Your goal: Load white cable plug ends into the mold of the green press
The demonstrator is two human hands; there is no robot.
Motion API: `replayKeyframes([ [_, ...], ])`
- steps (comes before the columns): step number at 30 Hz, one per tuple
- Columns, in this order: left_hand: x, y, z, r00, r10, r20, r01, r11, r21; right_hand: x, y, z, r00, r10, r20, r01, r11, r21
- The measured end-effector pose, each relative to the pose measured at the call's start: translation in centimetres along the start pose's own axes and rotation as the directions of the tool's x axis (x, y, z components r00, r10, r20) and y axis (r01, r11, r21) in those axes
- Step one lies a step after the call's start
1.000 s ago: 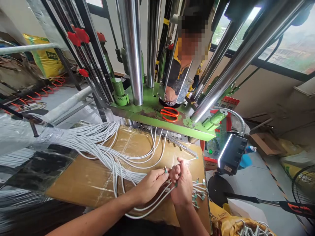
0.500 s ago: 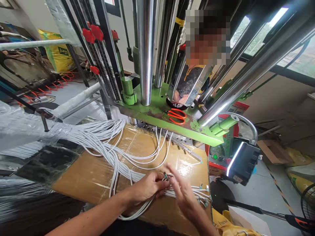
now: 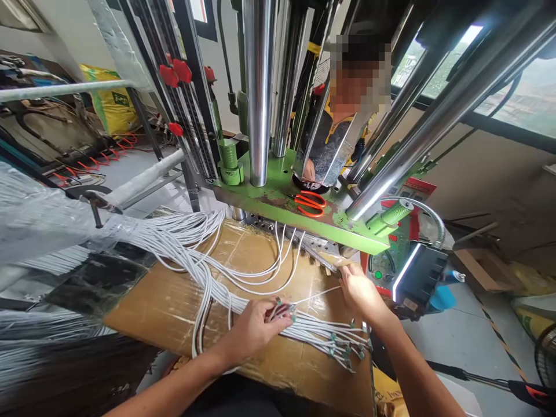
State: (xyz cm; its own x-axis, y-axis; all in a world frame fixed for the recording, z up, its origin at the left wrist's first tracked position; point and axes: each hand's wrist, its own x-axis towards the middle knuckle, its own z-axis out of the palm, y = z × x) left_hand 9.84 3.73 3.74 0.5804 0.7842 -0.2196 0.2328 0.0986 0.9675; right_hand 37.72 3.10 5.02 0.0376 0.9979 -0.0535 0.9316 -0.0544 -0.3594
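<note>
My left hand (image 3: 259, 323) is closed around several white cable ends, whose small greenish connectors (image 3: 290, 311) stick out at the fingertips. Beneath it, white cables (image 3: 310, 331) run across the brown tape-covered board (image 3: 256, 246) to more connectors (image 3: 343, 346) near the right edge. My right hand (image 3: 361, 291) has its fingers closed on the near end of a metal bar (image 3: 319, 256), which juts from under the green machine plate (image 3: 278, 202). The bar's tip is hidden by that hand. Some cables (image 3: 278, 255) loop out from beneath the plate.
Orange-handled scissors (image 3: 309, 202) lie on the green plate, between polished steel columns (image 3: 259, 92). A co-worker (image 3: 330, 139) stands behind the machine. A thick cable bundle (image 3: 174, 237) comes in from the left. A lit black box (image 3: 419, 281) stands at the right.
My right hand has left the connectors beside my left hand and moved right and up onto the metal bar. My left hand has shifted slightly left, still holding cable ends.
</note>
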Motion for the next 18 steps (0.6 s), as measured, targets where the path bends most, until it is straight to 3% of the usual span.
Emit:
replayKeyframes([
  [4, -0.8, -0.4, -0.3, 0.963, 0.255, 0.088, -0.27, 0.902, 0.338, -3.7, -3.4, 1.1, 0.997, 0.003, 0.082, -0.017, 0.985, 0.17],
  [7, -0.8, -1.3, -0.1, 0.901, 0.39, 0.189, -0.433, 0.789, 0.435, -6.2, -6.0, 3.4, 0.995, 0.084, 0.051, -0.098, 0.875, 0.475],
  [9, -0.6, -1.7, 0.1, 0.867, 0.415, 0.274, -0.497, 0.744, 0.447, -7.3, -7.2, 5.0, 0.982, 0.181, 0.05, -0.169, 0.737, 0.654],
  [12, -0.2, -1.8, 0.2, 0.815, 0.434, 0.385, -0.572, 0.708, 0.413, -8.0, -8.1, 6.6, 0.967, 0.24, 0.083, -0.216, 0.605, 0.766],
  [18, 0.6, -1.5, 0.5, 0.762, 0.511, 0.398, -0.643, 0.673, 0.366, -8.1, -8.6, 7.2, 0.968, 0.232, 0.096, -0.214, 0.567, 0.795],
])
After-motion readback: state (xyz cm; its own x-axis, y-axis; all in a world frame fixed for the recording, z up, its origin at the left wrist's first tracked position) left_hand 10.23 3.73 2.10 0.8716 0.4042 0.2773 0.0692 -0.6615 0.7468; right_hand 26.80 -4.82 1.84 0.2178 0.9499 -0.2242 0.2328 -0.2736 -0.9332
